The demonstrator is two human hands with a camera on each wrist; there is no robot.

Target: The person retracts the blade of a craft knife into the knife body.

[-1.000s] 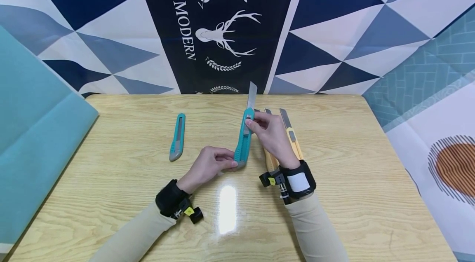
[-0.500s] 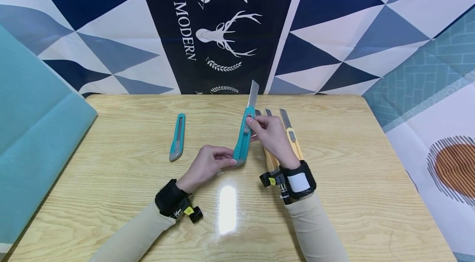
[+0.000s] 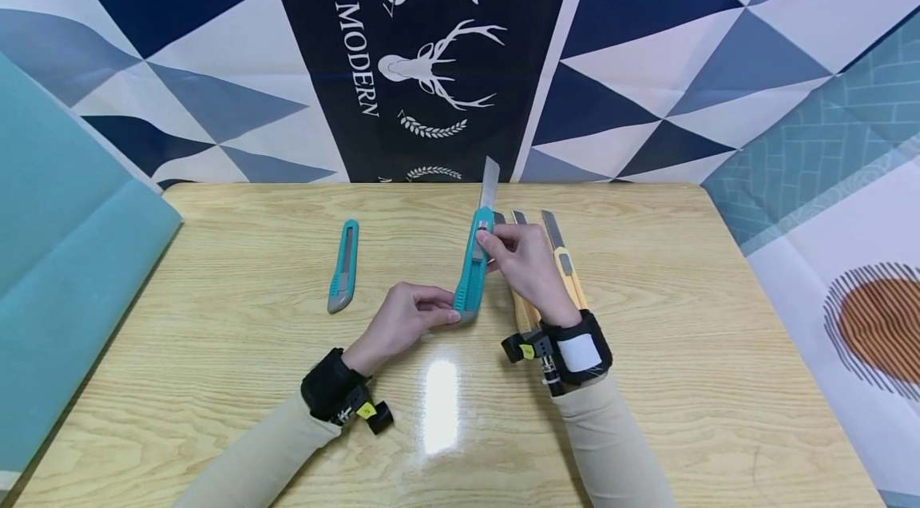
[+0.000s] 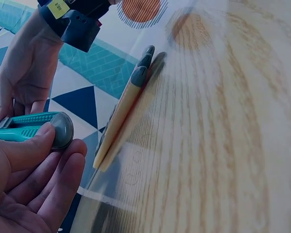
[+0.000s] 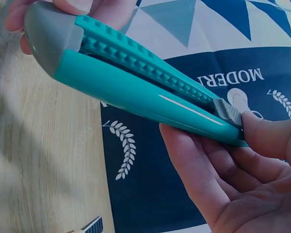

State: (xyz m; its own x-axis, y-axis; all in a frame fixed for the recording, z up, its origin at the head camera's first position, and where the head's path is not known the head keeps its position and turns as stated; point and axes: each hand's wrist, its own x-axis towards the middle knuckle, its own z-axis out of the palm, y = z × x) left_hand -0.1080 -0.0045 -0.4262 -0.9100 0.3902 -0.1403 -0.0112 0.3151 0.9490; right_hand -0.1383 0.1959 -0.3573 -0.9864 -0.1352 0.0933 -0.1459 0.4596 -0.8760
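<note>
A teal utility knife [image 3: 470, 276] is held above the table between both hands, its long blade [image 3: 489, 184] extended and pointing away. My left hand [image 3: 404, 324] pinches the grey end cap [image 4: 63, 130] between thumb and fingers. Farther up the body, my right hand [image 3: 528, 264] grips the knife, and its thumb rests at the grey slider [image 5: 228, 112]. A second teal utility knife [image 3: 345, 264] lies to the left, with no blade sticking out past its tip. Right of and partly under my right hand lie several yellow utility knives [image 3: 568, 272] with blades out.
The wooden table [image 3: 237, 348] ends at a back edge against a patterned cloth [image 3: 460, 77] with a deer print. A light blue panel [image 3: 79, 252] borders the table at left. Each wrist wears a black camera strap [image 3: 578, 348].
The teal knife shifts only slightly in the two hands. Its slider and extended blade look the same, and the knives on the table have not moved.
</note>
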